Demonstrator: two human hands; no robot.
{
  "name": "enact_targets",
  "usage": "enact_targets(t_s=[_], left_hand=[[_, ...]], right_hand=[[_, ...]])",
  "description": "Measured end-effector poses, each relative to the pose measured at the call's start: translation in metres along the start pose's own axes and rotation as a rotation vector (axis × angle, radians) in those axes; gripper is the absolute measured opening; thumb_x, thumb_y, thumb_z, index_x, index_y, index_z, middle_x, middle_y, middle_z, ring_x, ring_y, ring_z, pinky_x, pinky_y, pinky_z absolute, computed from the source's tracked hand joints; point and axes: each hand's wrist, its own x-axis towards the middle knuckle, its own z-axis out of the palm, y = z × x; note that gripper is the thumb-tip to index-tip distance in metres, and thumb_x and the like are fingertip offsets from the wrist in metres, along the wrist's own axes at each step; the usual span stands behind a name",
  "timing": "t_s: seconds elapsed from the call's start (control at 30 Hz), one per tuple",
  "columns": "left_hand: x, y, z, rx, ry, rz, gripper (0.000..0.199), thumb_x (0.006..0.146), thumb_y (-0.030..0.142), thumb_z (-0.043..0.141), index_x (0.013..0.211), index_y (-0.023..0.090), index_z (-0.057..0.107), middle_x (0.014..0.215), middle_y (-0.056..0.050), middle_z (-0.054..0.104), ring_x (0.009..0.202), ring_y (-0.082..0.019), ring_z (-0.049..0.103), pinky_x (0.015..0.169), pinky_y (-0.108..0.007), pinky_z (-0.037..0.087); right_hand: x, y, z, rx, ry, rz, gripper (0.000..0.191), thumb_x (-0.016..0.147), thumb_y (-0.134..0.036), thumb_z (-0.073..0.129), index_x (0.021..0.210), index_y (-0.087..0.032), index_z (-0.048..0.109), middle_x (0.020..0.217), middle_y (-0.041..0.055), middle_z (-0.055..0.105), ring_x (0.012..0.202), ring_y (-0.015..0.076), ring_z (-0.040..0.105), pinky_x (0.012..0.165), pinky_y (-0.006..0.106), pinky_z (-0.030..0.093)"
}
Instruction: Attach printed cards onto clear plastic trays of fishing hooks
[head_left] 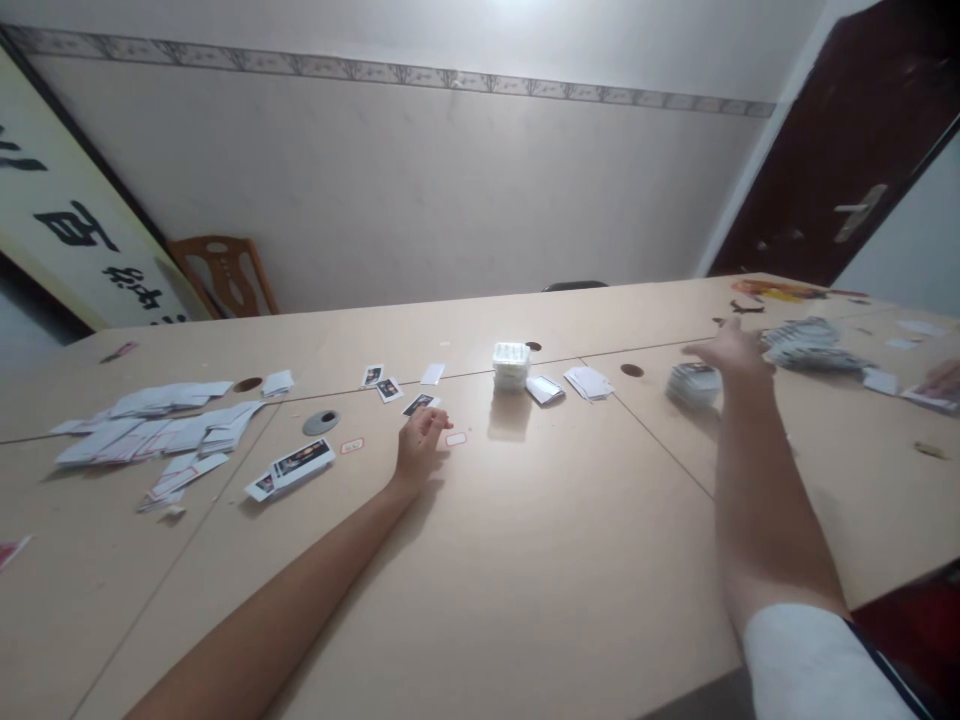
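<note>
One broad, pale wood-look table (570,560) fills the lower view, crossed by dark seams and pierced by round holes. Behind it runs a pale wall (450,190) with a patterned border strip (360,72). At the right is a dark red-brown door (832,150); at the left, a slanting panel with black brush characters (75,225) and a wooden chair (225,272).

On the table's right part sits a squarish stack (691,388), its sides whitish and its top marked with dark print, though blur hides the detail. The right hand (731,350) is just beside it, thumb stretched away from the other fingers, which are too blurred to tell apart; contact with the stack is unclear. Near the middle lies a white-edged photo card (417,404), partly covered by the left hand (421,445). That hand's fingers are curled inward and close together; I cannot tell whether they pinch anything.

Around these lie a wide spread of white packets (142,435) at the left, a heap of bundles (810,345) beyond the right forearm (765,500), which blocks part of the table, then picture strips (300,462), a clear plastic box (511,366), fanned white cards (588,382), a grey ring (313,425) and a small red-edged label (456,439).
</note>
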Motion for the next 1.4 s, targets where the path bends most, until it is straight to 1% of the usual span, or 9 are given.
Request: enact_targets(t_s=[0.03,0.13,0.3,0.37,0.53,0.73,0.87,1.03,1.4], left_hand=[[0.001,0.0,-0.001,0.034,0.011,0.025,0.036,0.09,0.049,0.051,0.073,0.02,0.062,0.081,-0.005,0.064,0.084,-0.022,0.063,0.079,-0.032,0.053],[0.007,-0.002,-0.009,0.159,0.031,0.087,0.023,0.09,0.038,0.048,0.083,0.02,0.061,0.093,-0.007,0.063,0.096,-0.024,0.062,0.09,-0.037,0.051],[0.018,-0.007,-0.026,0.423,-0.019,0.116,0.02,0.084,0.019,0.051,0.101,0.019,0.061,0.121,-0.011,0.061,0.122,-0.026,0.054,0.111,-0.044,0.039],[0.021,-0.012,-0.03,0.527,-0.037,0.082,0.03,0.085,0.016,0.051,0.113,0.018,0.06,0.135,-0.014,0.056,0.132,-0.028,0.047,0.116,-0.047,0.033],[0.023,-0.029,-0.032,0.73,-0.134,-0.056,0.047,0.089,0.022,0.055,0.135,0.013,0.052,0.154,-0.021,0.04,0.147,-0.037,0.029,0.118,-0.066,0.015],[0.023,-0.033,-0.033,0.837,-0.254,-0.08,0.03,0.093,0.029,0.053,0.12,0.018,0.063,0.153,-0.017,0.044,0.15,-0.035,0.025,0.117,-0.068,0.012],[0.024,-0.027,-0.033,0.846,-0.261,-0.067,0.019,0.094,0.029,0.053,0.103,0.017,0.064,0.129,-0.016,0.064,0.141,-0.033,0.041,0.118,-0.065,0.018],[0.025,-0.024,-0.034,0.828,-0.24,-0.06,0.012,0.094,0.024,0.054,0.1,0.018,0.063,0.111,-0.012,0.071,0.115,-0.03,0.061,0.117,-0.063,0.02],[0.024,-0.024,-0.034,0.76,-0.194,0.0,0.022,0.091,0.016,0.058,0.112,0.02,0.061,0.112,-0.01,0.072,0.111,-0.028,0.063,0.104,-0.045,0.041]], right_hand=[[-0.003,-0.011,-0.009,0.058,-0.039,0.061,0.089,0.074,-0.057,0.076,0.142,-0.008,0.046,0.142,0.0447,0.034,0.138,0.0519,0.032,0.084,0.063,0.039],[-0.023,-0.044,-0.036,0.24,0.081,-0.025,0.09,0.079,-0.055,0.073,0.15,-0.015,0.033,0.161,0.0333,0.002,0.149,0.0496,0.003,0.098,0.071,0.031],[-0.076,-0.092,-0.048,0.422,0.214,-0.33,0.081,0.082,-0.035,0.071,0.15,-0.018,0.028,0.166,0.0238,-0.004,0.151,0.0486,-0.004,0.103,0.076,0.03],[-0.098,-0.109,-0.031,0.427,0.17,-0.492,0.078,0.084,-0.032,0.068,0.149,-0.022,0.027,0.167,0.0194,-0.005,0.152,0.0462,-0.001,0.105,0.074,0.032],[-0.147,-0.138,0.038,0.338,-0.126,-0.755,0.063,0.086,-0.027,0.064,0.143,-0.022,0.037,0.166,0.0209,0.009,0.152,0.0448,0.008,0.106,0.071,0.035],[-0.178,-0.135,0.094,0.37,-0.242,-0.86,0.056,0.088,-0.02,0.058,0.141,-0.018,0.042,0.164,0.022,0.02,0.152,0.0406,0.018,0.107,0.069,0.035],[-0.183,-0.133,0.103,0.384,-0.233,-0.918,0.05,0.09,-0.023,0.055,0.139,-0.016,0.047,0.161,0.0211,0.029,0.15,0.0373,0.025,0.11,0.063,0.035],[-0.179,-0.145,0.108,0.391,-0.231,-0.914,0.048,0.094,-0.022,0.046,0.141,-0.015,0.046,0.155,0.0194,0.042,0.147,0.0332,0.035,0.109,0.058,0.038],[-0.162,-0.158,0.116,0.381,-0.173,-0.871,0.036,0.094,-0.017,0.047,0.126,-0.017,0.065,0.138,0.0143,0.062,0.134,0.029,0.052,0.111,0.053,0.033]])
